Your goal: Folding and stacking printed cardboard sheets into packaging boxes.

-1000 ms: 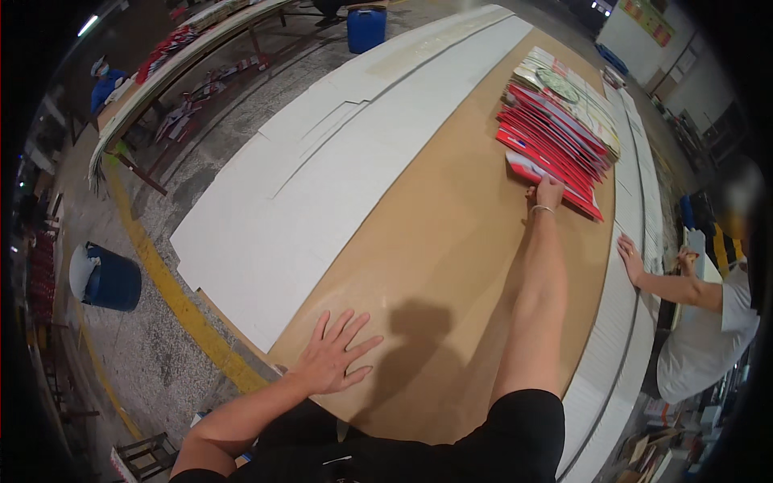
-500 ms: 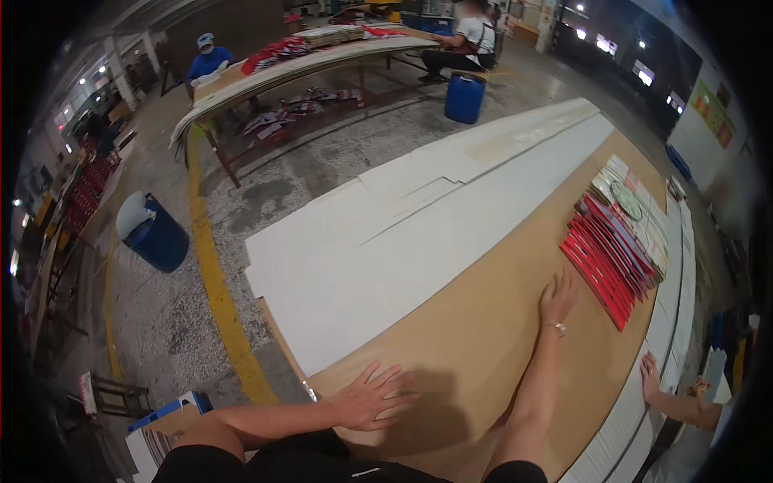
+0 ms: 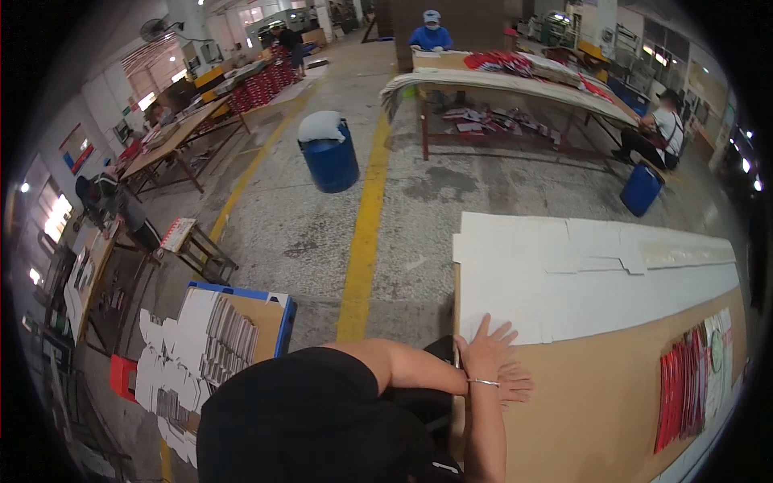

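Note:
My left hand [image 3: 515, 384] lies flat on a brown board tabletop [image 3: 592, 382], near its left edge, with the fingers stretched out. Crossing over it at the wrist is my right hand [image 3: 486, 348], which wears a bracelet and has its fingers spread. Its fingertips reach the near corner of a large white cardboard sheet [image 3: 555, 298]. Neither hand grips anything. A row of red and white printed card pieces [image 3: 683, 390] rests on the board at the right, away from both hands.
Left of me, cut white cardboard [image 3: 189, 338] is stacked on a blue pallet [image 3: 287, 322]. Ahead stand a small stool [image 3: 197, 249] and a blue barrel [image 3: 332, 167]; another blue barrel [image 3: 642, 191] is farther right. People work at tables beyond.
My view has swung left, bringing the pallet and stool into sight. My right hand has moved left from beside the red cards to cross over my left hand.

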### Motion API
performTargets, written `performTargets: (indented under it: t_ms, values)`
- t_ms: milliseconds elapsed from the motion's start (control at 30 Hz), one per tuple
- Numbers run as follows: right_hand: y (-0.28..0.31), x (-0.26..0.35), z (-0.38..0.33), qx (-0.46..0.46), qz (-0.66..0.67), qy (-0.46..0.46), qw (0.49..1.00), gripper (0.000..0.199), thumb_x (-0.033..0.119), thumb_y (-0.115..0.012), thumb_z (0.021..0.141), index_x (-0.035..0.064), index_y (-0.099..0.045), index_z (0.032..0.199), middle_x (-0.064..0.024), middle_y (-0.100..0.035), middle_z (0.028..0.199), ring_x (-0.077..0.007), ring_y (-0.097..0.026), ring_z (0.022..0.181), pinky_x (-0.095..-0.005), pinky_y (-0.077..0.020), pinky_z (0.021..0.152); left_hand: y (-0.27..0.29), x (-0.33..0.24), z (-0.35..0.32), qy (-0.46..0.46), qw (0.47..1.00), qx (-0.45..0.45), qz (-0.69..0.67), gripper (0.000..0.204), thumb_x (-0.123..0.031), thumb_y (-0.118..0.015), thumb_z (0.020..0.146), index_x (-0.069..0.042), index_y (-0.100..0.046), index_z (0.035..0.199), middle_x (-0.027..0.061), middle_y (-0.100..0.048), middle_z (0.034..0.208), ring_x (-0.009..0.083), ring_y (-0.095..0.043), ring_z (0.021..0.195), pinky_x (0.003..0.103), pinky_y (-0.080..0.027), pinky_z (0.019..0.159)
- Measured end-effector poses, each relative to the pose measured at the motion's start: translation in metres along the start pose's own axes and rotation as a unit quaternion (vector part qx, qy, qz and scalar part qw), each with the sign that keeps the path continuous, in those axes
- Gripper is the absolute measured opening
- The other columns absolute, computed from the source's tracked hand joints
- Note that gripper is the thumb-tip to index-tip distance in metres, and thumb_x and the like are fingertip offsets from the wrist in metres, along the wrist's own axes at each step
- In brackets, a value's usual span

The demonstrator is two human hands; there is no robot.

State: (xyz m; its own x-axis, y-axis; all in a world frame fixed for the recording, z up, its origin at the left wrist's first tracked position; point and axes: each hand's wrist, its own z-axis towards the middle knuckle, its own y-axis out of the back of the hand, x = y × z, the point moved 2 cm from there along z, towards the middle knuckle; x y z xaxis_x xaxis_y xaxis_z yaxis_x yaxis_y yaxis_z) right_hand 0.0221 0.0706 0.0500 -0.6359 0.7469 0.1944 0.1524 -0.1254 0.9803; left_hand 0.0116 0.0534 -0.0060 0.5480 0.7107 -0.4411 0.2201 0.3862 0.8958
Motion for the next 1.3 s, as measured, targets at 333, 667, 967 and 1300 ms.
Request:
performTargets:
  t_ms: [333, 667, 967, 1300]
  values:
    - [0.034, 0.020, -0.007, -0.082, 0.064, -0.012, 0.994, 0.022, 0.008, -0.051, 0.089, 0.0001, -0.059, 0.108, -0.0225, -0.068, 0.097, -0.0422, -0.065, 0.088, -0.0492, -0.0525, 0.077, -0.047, 0.026, 0.008, -0.033, 0.977, -0.172, -0.120, 0.063, -0.039, -0.059, 0.083, -0.018, -0.047, 0.141, 0.0108, -0.036, 0.153, 0.0321, -0.023, 0.146, 0.058, -0.011, 0.119]
    - [0.067, -0.166, -0.290, -0.245, 0.324, -0.012, 0.914, 0.043, 0.012, -0.053, 0.092, -0.0017, -0.054, 0.132, -0.0257, -0.056, 0.133, -0.0395, -0.052, 0.126, -0.0400, -0.0399, 0.107, -0.002, -0.012, -0.101, 0.168, 0.900, -0.217, -0.340, 0.027, -0.023, -0.064, 0.087, -0.002, -0.068, 0.103, 0.0123, -0.070, 0.102, 0.0238, -0.068, 0.087, 0.037, -0.055, 0.078]
    - [0.101, 0.042, -0.278, -0.149, -0.144, 0.058, 0.976, 0.038, 0.012, -0.053, 0.094, -0.0020, -0.057, 0.130, -0.0254, -0.057, 0.131, -0.0403, -0.052, 0.124, -0.0414, -0.0406, 0.105, -0.044, -0.119, -0.078, 0.147, 0.857, 0.051, -0.491, 0.027, -0.024, -0.063, 0.087, -0.001, -0.070, 0.098, 0.0119, -0.072, 0.088, 0.0256, -0.070, 0.073, 0.036, -0.057, 0.065]
    - [-0.036, -0.177, -0.420, -0.181, 0.217, 0.068, 0.957, 0.054, 0.024, -0.066, 0.089, 0.0016, -0.053, 0.137, -0.0217, -0.052, 0.141, -0.0413, -0.040, 0.138, -0.0578, -0.0171, 0.117, 0.047, -0.151, -0.096, -0.181, 0.978, 0.081, -0.064, 0.079, -0.043, -0.079, 0.072, -0.008, -0.050, 0.137, 0.0148, -0.043, 0.147, 0.0300, -0.043, 0.134, 0.054, -0.036, 0.105]
